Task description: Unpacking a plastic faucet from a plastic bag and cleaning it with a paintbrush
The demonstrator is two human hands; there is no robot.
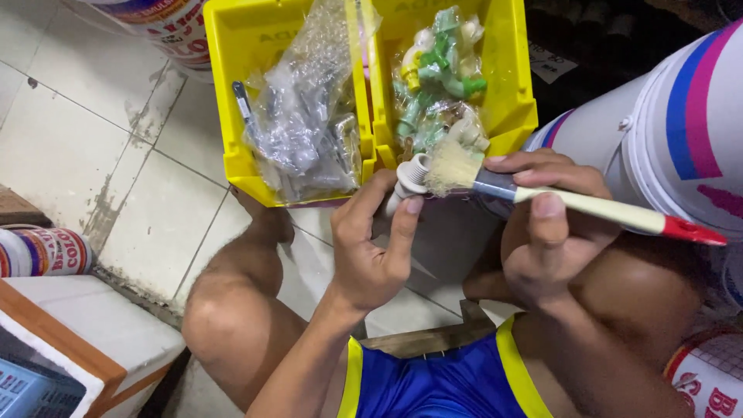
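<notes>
Left hand (371, 248) fingers curled tight around a small white threaded plastic pipe fitting (408, 179), just below two yellow plastic bins (232, 93) of bagged parts, right hand (542, 232) gripping a cream-handled, red-tipped paintbrush (588, 207), bristles touching the fitting, white paint bucket (681, 124) alongside.

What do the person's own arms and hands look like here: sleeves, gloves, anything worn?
Both arms are bare to the frame's edge, with no sleeves showing. The left hand and right hand wear no gloves, and no rings, watch or bands are visible. The fingers are uncovered.
</notes>
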